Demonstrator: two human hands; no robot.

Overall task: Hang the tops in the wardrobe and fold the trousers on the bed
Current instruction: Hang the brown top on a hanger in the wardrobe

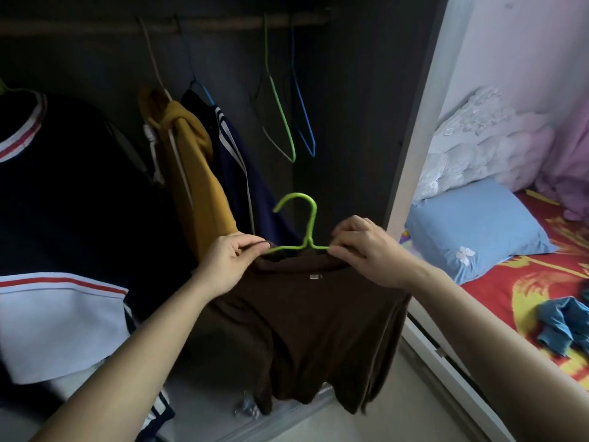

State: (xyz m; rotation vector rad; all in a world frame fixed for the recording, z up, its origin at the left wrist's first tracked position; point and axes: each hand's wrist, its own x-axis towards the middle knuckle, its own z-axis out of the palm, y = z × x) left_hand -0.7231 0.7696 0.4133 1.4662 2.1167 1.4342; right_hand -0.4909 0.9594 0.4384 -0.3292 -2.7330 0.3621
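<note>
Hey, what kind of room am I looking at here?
Most likely a home bedroom: an open wardrobe with clothes hung on its rail stands right beside a bed with a blue pillow. The left hand and right hand pinch a brown top on a green hanger.

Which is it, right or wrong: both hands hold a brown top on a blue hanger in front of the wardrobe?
Wrong in one respect: the hanger is green, not blue, as the head view shows. The left hand and the right hand do hold the brown top on it in front of the wardrobe.
</note>
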